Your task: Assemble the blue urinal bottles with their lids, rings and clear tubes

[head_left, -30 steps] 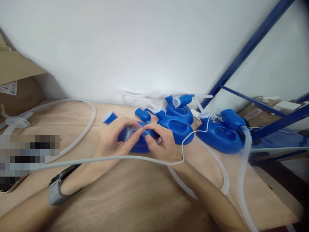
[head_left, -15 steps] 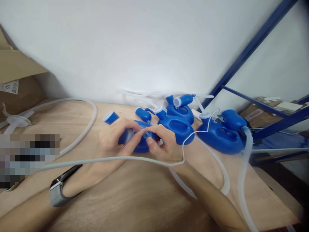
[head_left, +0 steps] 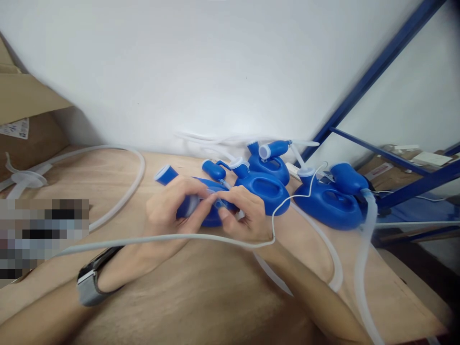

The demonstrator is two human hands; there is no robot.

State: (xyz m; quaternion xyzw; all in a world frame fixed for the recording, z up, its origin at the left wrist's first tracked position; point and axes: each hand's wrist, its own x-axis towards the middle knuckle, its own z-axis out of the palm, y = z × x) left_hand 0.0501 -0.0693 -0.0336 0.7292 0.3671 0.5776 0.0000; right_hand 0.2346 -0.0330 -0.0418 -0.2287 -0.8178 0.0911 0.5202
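Observation:
My left hand (head_left: 167,206) is closed around a blue cup-shaped urinal head (head_left: 184,206) with a whitish rim. Its thumb and forefinger meet the fingertips of my right hand (head_left: 247,211), which pinch the end of a clear tube (head_left: 218,203). That tube end sits at the narrow side of the head; whether it is on or only touching I cannot tell. Behind both hands lies a blue urinal bottle (head_left: 212,221), its body mostly hidden, with its neck poking out at the left. A thin white cable (head_left: 172,237) crosses in front of my wrists.
Several blue bottles stand at the right: one with a white cap (head_left: 264,191), another with a head and thick tube (head_left: 327,206). A long translucent tube (head_left: 140,167) curves across the table's left side. A cardboard box (head_left: 32,139) stands far left, a blue metal rack (head_left: 373,72) right.
My hands stay together at the head and tube end, with only slight finger movement. The view has shifted a little; everything else lies as before.

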